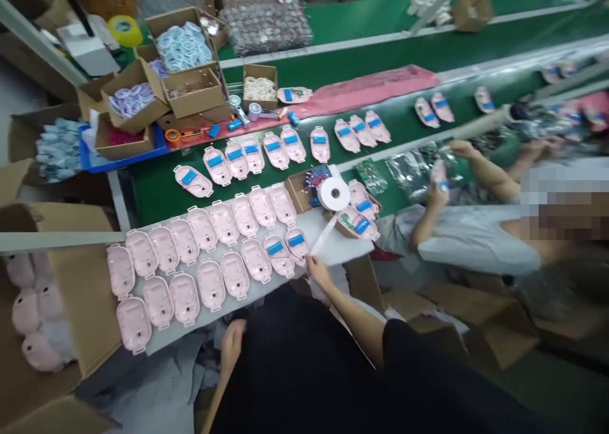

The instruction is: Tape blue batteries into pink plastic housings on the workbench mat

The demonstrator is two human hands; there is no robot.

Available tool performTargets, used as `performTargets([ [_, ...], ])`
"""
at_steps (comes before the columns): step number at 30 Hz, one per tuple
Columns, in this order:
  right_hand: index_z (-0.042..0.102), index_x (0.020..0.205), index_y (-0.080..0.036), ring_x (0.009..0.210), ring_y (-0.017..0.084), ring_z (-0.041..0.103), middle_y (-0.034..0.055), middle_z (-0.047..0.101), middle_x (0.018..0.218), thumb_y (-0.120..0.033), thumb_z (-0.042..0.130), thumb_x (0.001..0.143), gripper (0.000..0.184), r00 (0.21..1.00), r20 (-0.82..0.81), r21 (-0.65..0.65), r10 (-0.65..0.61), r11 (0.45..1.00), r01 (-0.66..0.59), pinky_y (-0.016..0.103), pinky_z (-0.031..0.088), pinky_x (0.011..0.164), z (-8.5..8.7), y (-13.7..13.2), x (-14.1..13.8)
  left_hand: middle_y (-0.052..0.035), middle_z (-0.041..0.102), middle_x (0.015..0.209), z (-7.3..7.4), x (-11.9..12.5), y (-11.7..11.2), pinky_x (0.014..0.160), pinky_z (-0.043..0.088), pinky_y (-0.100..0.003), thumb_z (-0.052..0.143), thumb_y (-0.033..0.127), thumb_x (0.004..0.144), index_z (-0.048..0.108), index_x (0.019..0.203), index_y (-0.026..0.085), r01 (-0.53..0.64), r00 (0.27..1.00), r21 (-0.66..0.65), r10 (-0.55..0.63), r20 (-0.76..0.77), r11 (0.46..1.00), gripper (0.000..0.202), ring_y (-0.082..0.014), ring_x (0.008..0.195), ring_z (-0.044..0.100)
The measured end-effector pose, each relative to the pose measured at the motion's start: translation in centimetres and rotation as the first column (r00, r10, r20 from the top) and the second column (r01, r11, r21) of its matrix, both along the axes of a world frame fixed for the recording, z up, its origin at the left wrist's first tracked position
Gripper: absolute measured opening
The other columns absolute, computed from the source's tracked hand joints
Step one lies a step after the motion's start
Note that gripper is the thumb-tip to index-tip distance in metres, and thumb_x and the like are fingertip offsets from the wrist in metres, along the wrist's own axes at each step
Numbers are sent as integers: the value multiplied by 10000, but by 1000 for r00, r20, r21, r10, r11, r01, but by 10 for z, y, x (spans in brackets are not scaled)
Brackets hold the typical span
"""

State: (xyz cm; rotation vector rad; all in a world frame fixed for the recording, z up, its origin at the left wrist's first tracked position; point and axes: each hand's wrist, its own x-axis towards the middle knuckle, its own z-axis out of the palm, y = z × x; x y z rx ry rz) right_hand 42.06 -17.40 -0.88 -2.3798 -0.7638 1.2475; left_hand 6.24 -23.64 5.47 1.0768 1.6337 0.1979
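Note:
My right hand is pinched on the end of a clear tape strip that runs up to a white tape roll. It hovers at the near edge of a white board, next to a pink plastic shell with a blue battery. Two rows of pink shells cover that board; most of them have no battery. My left hand hangs low by my black clothing, below the board's edge, and its fingers are hidden.
A green conveyor belt carries more pink shells with blue batteries. Cardboard boxes of parts stand at the back left. A box of pink plush pieces is at the left. A co-worker's hands handle a shell at the right.

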Motion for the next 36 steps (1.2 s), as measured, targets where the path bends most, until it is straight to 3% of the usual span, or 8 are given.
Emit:
performTargets([
  [4,702,909,-148,705,221,711,98,735,759,-574,397,1055,543,990,138,-280,41,960,0,290,518,752,-13,7,20,-112,762,1141,-69,101,45,971,612,-399,647,623,932,751,1062,203,63,950,-250,18,310,966,452,-244,1057,729],
  [9,589,1417,-76,1152,312,678,223,714,1225,-445,503,1037,537,945,320,-195,66,981,-2,337,492,952,-10,9,12,-107,693,1227,-108,192,63,895,620,-426,609,525,1011,636,1289,159,-116,895,-457,292,337,882,460,-207,1021,700],
  [12,511,1547,-172,1311,329,558,203,580,1453,-347,557,1004,572,864,463,-111,197,980,-163,356,436,1050,-9,14,26,-104,673,1266,-117,202,63,904,618,-426,633,465,1010,623,1315,169,-216,840,-509,425,339,833,425,-214,1057,688],
  [19,717,1323,-184,1228,287,569,157,654,1322,-94,444,964,460,704,553,-234,446,894,-383,354,424,1036,5,17,104,-92,683,1233,-123,205,60,873,623,-399,659,410,1002,637,1281,165,-275,790,-569,519,325,775,372,-199,1020,691],
  [24,596,1498,-231,1393,288,503,153,639,1445,-349,461,1063,471,483,513,-112,709,614,-782,418,290,1220,12,34,105,-82,697,1183,-114,205,58,848,624,-382,662,409,1001,650,1244,159,-289,768,-588,550,328,755,349,-187,980,695],
  [29,774,1090,-96,1399,373,510,271,734,1204,-189,549,979,268,763,301,-205,572,820,-534,529,212,1245,17,46,99,-86,689,1205,-99,179,55,869,620,-395,664,407,999,649,1249,160,-216,803,-578,480,354,787,352,-195,1009,689],
  [33,749,947,-121,1243,346,637,221,762,1100,-176,680,869,117,919,180,-116,351,935,-334,453,436,1109,20,35,72,-80,699,1179,-79,151,50,884,612,-401,662,408,999,664,1206,157,-110,840,-540,368,398,835,325,-193,1007,689],
  [36,695,828,-133,873,306,721,152,732,796,-299,736,843,171,995,46,-52,88,995,-86,372,569,784,26,23,33,-61,729,1065,-57,127,39,883,595,-382,725,363,954,700,1080,143,-43,853,-484,285,438,874,256,-179,945,693],
])
